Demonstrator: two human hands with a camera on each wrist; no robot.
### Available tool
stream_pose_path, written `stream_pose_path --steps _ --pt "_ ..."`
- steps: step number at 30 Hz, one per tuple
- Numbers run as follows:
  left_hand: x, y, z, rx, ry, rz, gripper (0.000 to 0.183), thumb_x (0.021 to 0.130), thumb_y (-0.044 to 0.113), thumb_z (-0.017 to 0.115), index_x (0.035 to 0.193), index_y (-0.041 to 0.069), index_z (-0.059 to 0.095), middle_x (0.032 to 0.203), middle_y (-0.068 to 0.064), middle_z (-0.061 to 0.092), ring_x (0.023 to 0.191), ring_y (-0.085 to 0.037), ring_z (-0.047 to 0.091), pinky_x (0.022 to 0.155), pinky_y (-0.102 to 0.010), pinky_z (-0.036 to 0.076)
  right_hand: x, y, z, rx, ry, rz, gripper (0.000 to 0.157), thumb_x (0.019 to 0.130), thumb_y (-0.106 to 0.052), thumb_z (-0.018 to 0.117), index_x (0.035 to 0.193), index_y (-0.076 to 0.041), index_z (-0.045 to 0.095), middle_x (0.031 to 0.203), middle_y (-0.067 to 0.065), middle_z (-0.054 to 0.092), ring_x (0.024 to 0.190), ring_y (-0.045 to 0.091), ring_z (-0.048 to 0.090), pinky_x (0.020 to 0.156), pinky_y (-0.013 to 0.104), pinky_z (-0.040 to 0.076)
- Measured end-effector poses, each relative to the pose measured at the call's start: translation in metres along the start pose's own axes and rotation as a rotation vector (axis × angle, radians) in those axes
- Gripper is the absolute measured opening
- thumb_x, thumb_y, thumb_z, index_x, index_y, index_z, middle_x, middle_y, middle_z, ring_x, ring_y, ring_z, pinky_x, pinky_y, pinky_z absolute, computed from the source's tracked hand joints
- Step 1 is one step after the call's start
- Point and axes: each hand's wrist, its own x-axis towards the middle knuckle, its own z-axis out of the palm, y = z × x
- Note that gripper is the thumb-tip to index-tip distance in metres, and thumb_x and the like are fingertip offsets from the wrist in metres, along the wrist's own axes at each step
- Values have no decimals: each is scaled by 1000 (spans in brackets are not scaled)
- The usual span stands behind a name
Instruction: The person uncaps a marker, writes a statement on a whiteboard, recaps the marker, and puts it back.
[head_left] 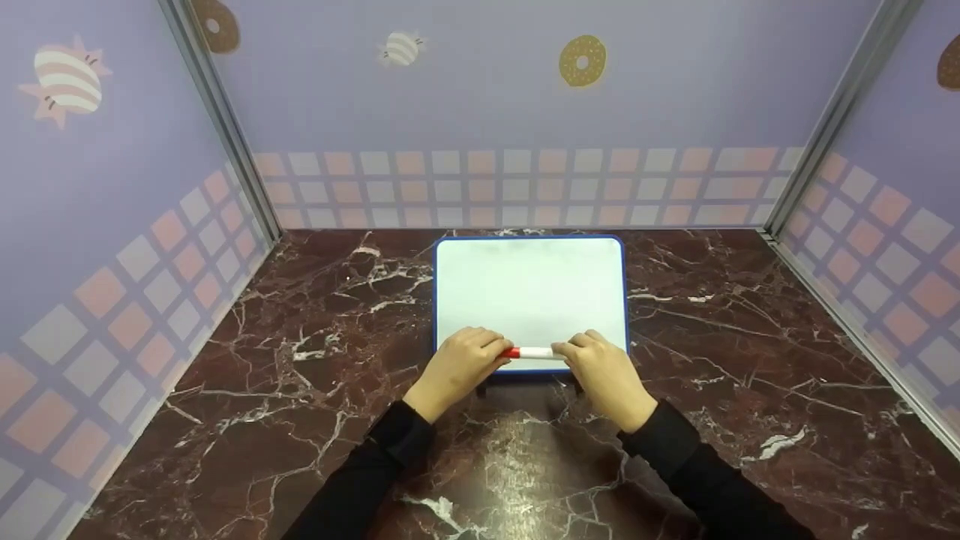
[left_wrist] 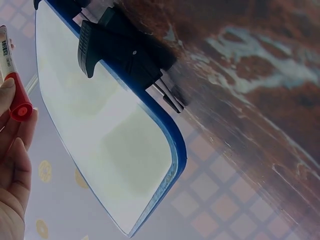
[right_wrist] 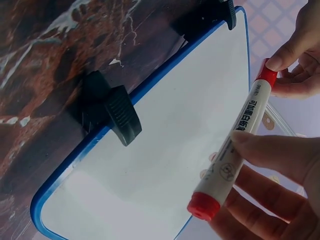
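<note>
marker (head_left: 535,352): black print runs lengthwise along its white barrel; too small to read in the head view;
large characters (right_wrist: 247,115): chinese, "可加墨白板" as far as can be made out in the right wrist view; what follows is covered by the right hand (right_wrist: 295,167);
small line (right_wrist: 258,89): beside the red cap (right_wrist: 266,72) at the marker's left end; too fine to read;
round emblem (right_wrist: 228,172): a circled line drawing toward the marker's right end; its detail is unclear;
lettering (left_wrist: 6,52): dark rows on the barrel in the left wrist view; too blurred to read
</note>
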Motion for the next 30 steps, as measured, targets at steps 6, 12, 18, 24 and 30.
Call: stream_pose_path --steps 6,12,18,24,30 --pt "1 1 -1 -24 -2 -12 17 84 20 77 97 9 75 92 -1 74 83 -16 70 77 -28 58 1 2 1 -26 18 -27 19 82 0 75 100 -7 75 85 6 70 77 22 62 65 32 59" --pt "1 0 0 -77 -11 -31 17 85 19 75 97 7 74 93 -2 74 83 -17 69 77 -29 58 1 2 0 -42 47 -40 21 80 1 75 99 -8 76 86 6 71 78 22 62 65 32 59" --pt "1 1 0 -120 -14 -59 16 88 20 72 98 7 74 93 -3 75 83 -18 70 78 -30 58 2 2 1 -65 88 -53 15 81 -3 76 95 -8 76 84 5 71 78 22 63 66 31 59" --pt "1 0 -1 -124 -7 -67 17 88 20 73 98 7 74 93 -3 74 83 -18 70 78 -30 58 3 4 1 -63 99 -59 15 81 -4 75 95 -8 77 84 5 71 78 22 63 65 31 59" --pt "2 -6 -4 -112 27 -68 16 86 19 75 96 6 74 92 -4 74 82 -19 69 78 -31 58 3 10 -1 -69 122 -37 15 81 -3 77 94 -9 77 83 4 70 77 22 63 62 30 59"
